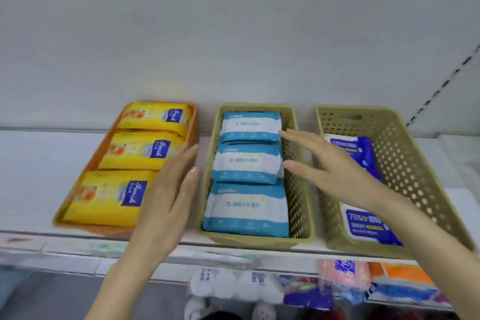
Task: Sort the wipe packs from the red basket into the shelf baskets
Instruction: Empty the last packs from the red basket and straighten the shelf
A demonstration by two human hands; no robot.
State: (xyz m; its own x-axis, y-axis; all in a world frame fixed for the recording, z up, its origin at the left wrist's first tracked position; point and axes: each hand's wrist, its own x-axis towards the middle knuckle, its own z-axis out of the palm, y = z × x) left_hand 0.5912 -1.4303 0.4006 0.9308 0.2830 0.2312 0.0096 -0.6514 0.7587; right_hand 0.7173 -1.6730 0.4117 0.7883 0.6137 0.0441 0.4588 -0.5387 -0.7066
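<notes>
Three blue-and-white wipe packs (pixel 248 163) fill the middle basket (pixel 259 240), yellow packs (pixel 140 149) left of it, alcohol packs (pixel 363 226) right of it; left hand (pixel 168 197) beside its left wall, fingers straight together, right hand (pixel 337 174) over its right wall, fingers spread.

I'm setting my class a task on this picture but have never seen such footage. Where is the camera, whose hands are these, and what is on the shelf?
There is no machine: a person wears one camera on the head, looking forward and down. The left hand and right hand are that person's; both are open and hold nothing. On the shelf stand three baskets: an orange basket with three yellow packs, a middle basket with three blue-and-white packs, and a right basket with dark blue alcohol-wipe packs. The right hand's fingers reach towards the middle basket's packs; whether they touch is unclear.
</notes>
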